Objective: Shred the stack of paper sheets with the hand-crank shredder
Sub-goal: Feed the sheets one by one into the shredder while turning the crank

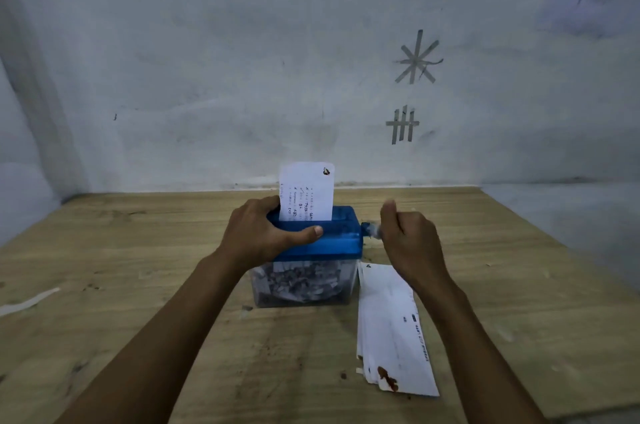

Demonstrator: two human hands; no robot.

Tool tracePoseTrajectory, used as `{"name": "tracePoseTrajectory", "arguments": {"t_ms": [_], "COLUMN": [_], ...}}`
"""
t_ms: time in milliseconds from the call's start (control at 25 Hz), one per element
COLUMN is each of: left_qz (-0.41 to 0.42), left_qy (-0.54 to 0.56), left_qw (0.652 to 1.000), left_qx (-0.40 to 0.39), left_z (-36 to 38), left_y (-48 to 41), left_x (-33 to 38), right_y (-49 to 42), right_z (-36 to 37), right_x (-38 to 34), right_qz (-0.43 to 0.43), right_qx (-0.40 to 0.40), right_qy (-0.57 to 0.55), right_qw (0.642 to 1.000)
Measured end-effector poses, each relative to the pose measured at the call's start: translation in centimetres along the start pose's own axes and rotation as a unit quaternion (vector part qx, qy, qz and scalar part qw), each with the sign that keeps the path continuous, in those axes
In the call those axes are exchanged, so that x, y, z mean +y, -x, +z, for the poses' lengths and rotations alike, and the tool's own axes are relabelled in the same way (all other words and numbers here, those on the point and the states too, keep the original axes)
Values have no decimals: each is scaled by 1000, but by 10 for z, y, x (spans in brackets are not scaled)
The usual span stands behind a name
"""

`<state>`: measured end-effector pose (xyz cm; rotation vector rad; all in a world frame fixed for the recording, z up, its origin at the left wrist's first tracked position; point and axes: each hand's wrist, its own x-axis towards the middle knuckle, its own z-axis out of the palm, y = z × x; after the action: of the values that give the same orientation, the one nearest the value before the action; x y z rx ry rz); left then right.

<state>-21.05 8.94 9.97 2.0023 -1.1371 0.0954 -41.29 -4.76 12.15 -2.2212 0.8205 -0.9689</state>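
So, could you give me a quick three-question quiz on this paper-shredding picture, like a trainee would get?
1. True or false: the left hand holds the shredder by its blue top.
2. Where does the stack of sheets lie? A) on the table, right of the shredder; B) on top of the shredder; C) left of the shredder.
3. Fill in: a sheet stands upright in the slot while the right hand grips the ____.

Key: 1 true; 2 A; 3 crank.
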Motion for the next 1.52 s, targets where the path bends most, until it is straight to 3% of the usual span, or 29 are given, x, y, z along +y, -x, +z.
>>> {"name": "tracePoseTrajectory", "arguments": {"t_ms": [240, 520, 680, 840, 960, 1080, 1200, 1280, 1520], "left_qz": [23, 49, 58, 68, 54, 24, 4, -1, 1], "left_qy": [52, 55, 70, 49, -3, -29, -75, -90, -135], "left_qw": [998, 997, 995, 996, 998, 999, 997, 996, 991], "left_qx": [-29, -33, -44, -39, -37, -28, -1, 10, -8], "left_z": [-4, -5, -8, -7, -4, 2, 5, 3, -3], "left_y": [0, -6, -3, 3, -5, -9, -7, -4, -2], "left_x": [8, 3, 3, 1, -3, -10, -10, -5, 6], "right_y": [-48, -103, -117, -109, -99, -92, -73, -52, 13], "right_z": [15, 30, 39, 70, 89, 90, 92, 87, 42], "right_x": [-14, -19, -12, 21, 39, 49, 57, 60, 45], "right_qz": [23, 132, 185, 279, 330, 308, 285, 277, 106], "right_qx": [96, -5, -67, -141, -102, -61, -95, -113, -62], "right_qy": [-22, -131, -102, -134, -220, -237, -255, -191, -75], "right_qw": [995, 983, 975, 941, 912, 920, 919, 935, 990]}}
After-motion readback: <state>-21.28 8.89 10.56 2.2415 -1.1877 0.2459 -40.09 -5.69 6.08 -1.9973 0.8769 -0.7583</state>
